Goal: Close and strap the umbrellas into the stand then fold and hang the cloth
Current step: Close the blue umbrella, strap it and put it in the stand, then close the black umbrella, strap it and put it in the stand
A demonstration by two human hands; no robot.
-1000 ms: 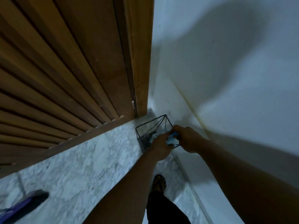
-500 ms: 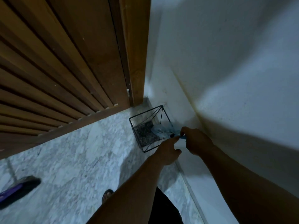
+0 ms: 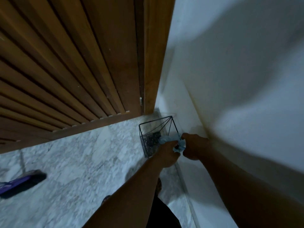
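At the far left, low on the marble floor (image 3: 69,170), a purple and black object (image 3: 19,182) lies on its side; it is too blurred for me to name it surely. Above it and across the left half stands the slatted wooden door (image 3: 65,71), its frame (image 3: 156,63) meeting the white wall (image 3: 238,79) in the corner.

In that corner, on the floor and close against the wall, stands the black wire stand (image 3: 153,137), square at the rim with thin bars meeting at its far corner. Something dark and speckled shows at its bottom. A pale blue cloth (image 3: 166,139) is bunched at the stand's near right rim, part of it inside the frame and part of it over the edge.

My left hand (image 3: 167,153) reaches in from below, fingers curled, pinching the cloth at the near side. My right hand (image 3: 194,147) comes from the right along the wall, fingers curled too, gripping the other end of the crumpled cloth. The two hands are just beside each other, with the cloth between them. Below my left forearm a bit of my sandalled foot (image 3: 158,186) shows on the floor.
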